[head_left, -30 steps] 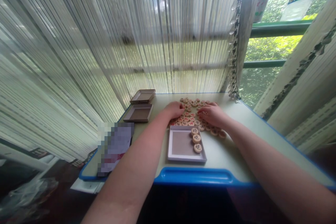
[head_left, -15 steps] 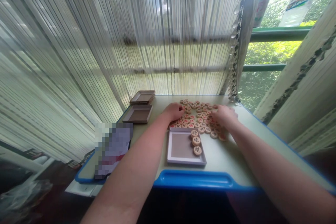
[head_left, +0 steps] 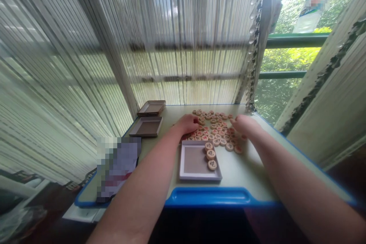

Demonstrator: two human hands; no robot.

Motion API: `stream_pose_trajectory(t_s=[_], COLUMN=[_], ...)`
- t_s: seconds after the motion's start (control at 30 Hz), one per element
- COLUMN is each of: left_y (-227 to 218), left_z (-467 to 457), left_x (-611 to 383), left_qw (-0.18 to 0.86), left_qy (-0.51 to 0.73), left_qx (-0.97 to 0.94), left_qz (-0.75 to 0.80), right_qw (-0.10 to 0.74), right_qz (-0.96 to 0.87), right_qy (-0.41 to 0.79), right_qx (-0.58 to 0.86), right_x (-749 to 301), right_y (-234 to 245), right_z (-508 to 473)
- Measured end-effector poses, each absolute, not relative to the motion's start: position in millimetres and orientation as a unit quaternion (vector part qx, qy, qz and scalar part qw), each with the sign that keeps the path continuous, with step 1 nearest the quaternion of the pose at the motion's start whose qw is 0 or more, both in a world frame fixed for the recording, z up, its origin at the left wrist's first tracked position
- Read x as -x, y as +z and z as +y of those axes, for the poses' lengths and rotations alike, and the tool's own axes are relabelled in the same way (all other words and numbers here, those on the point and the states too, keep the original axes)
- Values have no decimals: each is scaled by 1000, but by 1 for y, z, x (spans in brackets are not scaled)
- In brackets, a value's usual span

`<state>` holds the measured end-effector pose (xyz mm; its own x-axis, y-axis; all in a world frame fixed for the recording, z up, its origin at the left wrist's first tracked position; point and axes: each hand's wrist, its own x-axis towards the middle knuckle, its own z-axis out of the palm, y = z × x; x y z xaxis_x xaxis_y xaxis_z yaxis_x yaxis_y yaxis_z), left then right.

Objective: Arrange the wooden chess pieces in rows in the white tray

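Wooden Chinese chess pieces (head_left: 219, 131), with red or dark characters, lie in a loose spread on the table. At the left side of the spread my left hand (head_left: 188, 124) has its fingers curled in; whatever they hold, if anything, is hidden. My right hand (head_left: 245, 124) hovers at the opposite side, fingertips drawn together near the pieces, and I cannot make out what is between them. Closer to me sits a shallow open box (head_left: 183, 176). Three pieces with dark characters, among them a middle piece (head_left: 211, 154), form a column along its right wall.
Another shallow box (head_left: 145, 135) and a stack of box parts (head_left: 151, 107) stand at the table's back left. A blurred-out flat item (head_left: 120, 167) lies at the left edge. The table has a blue rim with a moulded trough (head_left: 210, 196). String curtains (head_left: 183, 65) hang behind.
My right hand's fingers have drawn together over the right side of the spread. My left hand stays at the left side. The whole view has shifted slightly; the three boxed pieces are unchanged.
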<state>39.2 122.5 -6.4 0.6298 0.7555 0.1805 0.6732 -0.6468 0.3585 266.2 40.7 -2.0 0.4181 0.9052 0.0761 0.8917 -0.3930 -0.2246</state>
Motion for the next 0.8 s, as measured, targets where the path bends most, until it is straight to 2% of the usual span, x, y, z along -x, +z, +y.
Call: stream_pose_trajectory(t_s=[0.13,0.4,0.57,0.8], left_y=[-6,-6,0,2], left_z=[121,120,114,109], left_x=[-41,-43,-46,-52], left_qw=[115,-6,-13,-10], left_qy=[156,203,152,140], left_qx=[-896,-887,-887,-900], left_qz=[399,414,436,414], right_qw=[75,72,78,96], right_qz=[-587,-655,-661,-691], right_qy=[100,54,60,58], right_qx=[800,750,744,714], right_x=[-260,-253,-253,-249], right_y=[11,4,2,2], right_z=[34,35,38,37])
